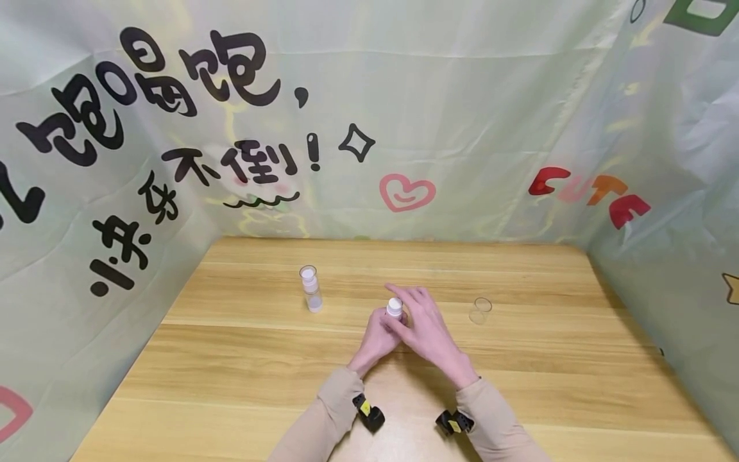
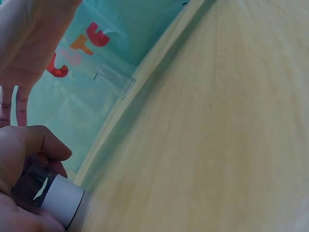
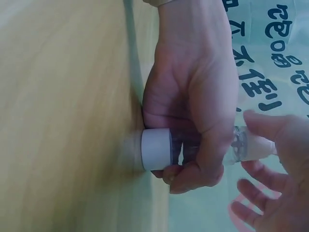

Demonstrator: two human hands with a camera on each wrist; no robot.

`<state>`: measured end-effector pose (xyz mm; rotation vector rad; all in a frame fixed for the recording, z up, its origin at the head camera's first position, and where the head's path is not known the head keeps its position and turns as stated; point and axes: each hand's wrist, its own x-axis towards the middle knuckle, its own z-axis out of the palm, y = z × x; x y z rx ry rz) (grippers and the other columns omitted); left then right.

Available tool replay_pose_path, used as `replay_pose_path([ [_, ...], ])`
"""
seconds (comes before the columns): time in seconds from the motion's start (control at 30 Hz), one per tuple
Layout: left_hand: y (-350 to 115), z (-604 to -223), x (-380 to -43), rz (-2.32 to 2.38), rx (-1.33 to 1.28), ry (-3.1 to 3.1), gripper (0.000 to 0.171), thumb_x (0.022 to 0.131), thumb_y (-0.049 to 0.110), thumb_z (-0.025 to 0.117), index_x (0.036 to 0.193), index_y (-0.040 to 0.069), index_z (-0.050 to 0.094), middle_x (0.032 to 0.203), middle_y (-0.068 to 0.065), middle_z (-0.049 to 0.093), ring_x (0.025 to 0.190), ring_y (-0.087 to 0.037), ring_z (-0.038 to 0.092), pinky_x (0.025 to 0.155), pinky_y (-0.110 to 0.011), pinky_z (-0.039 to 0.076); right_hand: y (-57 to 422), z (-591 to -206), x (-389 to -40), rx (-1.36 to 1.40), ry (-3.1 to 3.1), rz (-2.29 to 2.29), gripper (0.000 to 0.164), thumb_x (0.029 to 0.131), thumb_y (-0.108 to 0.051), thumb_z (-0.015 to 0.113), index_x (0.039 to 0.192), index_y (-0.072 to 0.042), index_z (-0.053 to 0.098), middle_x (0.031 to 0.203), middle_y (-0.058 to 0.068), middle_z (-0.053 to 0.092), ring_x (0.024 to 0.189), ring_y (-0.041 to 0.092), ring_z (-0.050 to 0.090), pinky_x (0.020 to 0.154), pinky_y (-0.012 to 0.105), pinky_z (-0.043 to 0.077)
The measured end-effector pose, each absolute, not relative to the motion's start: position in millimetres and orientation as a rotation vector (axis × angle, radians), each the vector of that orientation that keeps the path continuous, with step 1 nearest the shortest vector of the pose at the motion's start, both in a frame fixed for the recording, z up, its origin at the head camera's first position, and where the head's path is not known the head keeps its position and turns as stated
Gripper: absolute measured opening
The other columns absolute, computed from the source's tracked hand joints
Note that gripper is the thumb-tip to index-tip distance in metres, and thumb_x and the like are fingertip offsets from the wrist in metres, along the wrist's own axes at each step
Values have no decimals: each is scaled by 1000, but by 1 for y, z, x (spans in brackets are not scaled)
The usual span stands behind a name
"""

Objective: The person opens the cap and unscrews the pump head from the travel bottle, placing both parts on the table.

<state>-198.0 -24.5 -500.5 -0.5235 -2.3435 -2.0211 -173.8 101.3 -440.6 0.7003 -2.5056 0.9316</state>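
Note:
My left hand [image 1: 381, 337] grips a small pump bottle upright on the table, its fingers wrapped round the clear body. The bottle's white base [image 3: 157, 149] shows below those fingers in the right wrist view, and its white top [image 1: 395, 307] rises above them. Around that top, my right hand [image 1: 427, 327] has its thumb and fingers spread to either side. In the right wrist view, the right thumb and fingers [image 3: 263, 175] lie close about the bottle's white upper part. Part of the bottle's body is hidden by the left hand.
To the left stands a second slim bottle [image 1: 312, 292], with a white top under a clear cover. A clear, open-ended cap [image 1: 480, 311] stands on the wooden table [image 1: 260, 372] to the right. Printed cloth [image 1: 450, 115] hangs behind and along both sides.

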Motion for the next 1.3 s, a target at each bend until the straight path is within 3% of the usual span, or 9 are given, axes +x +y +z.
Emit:
replay_pose_path([
  [0.2,-26,-492,-194,-2063,-550,-2325,3,74,-13,57,75,-11,59,76,-32,61,66,2,53,71,-16,47,103,-440,-174,745,-2509,967,65,82,-20,77,142,-11,54,118,12,67,111,27,55,94,48,49],
  [0.33,-25,-491,-194,-2054,-546,-2330,5,73,-12,56,75,-10,60,75,-30,61,66,2,52,72,-17,47,102,-441,-174,709,-2542,959,63,85,-24,78,142,-12,55,121,12,66,111,26,55,94,46,49],
  [0.5,-24,-500,-198,-2034,-559,-2295,3,76,-10,62,74,-10,60,71,-27,60,64,3,50,69,-16,46,103,-440,-172,767,-2515,1033,63,82,-12,74,141,-11,55,123,14,66,114,28,55,95,50,50],
  [0.73,-22,-498,-197,-2063,-508,-2317,4,77,-10,59,78,-13,61,73,-25,61,65,1,51,70,-17,46,101,-442,-173,662,-2535,935,68,82,-29,81,142,-11,54,123,13,67,113,28,56,94,50,49],
  [0.9,-23,-498,-197,-2004,-453,-2383,7,78,-7,58,79,-10,64,75,-22,65,67,-3,52,69,-19,46,101,-440,-172,655,-2484,1011,62,79,-16,83,136,-9,60,121,15,70,111,29,57,95,50,50],
  [1.17,-22,-497,-197,-1908,-404,-2452,7,75,1,67,81,-3,67,67,-5,62,60,-2,50,62,-19,46,108,-435,-174,674,-2357,1232,49,90,-8,71,136,-3,56,129,20,64,118,36,60,101,57,49],
  [1.3,-22,-497,-197,-1929,-404,-2459,5,75,-2,69,79,-2,66,69,-8,64,61,-2,51,65,-19,47,113,-436,-180,618,-2280,1215,47,93,-9,66,138,-1,55,126,24,65,113,40,63,98,59,51],
])
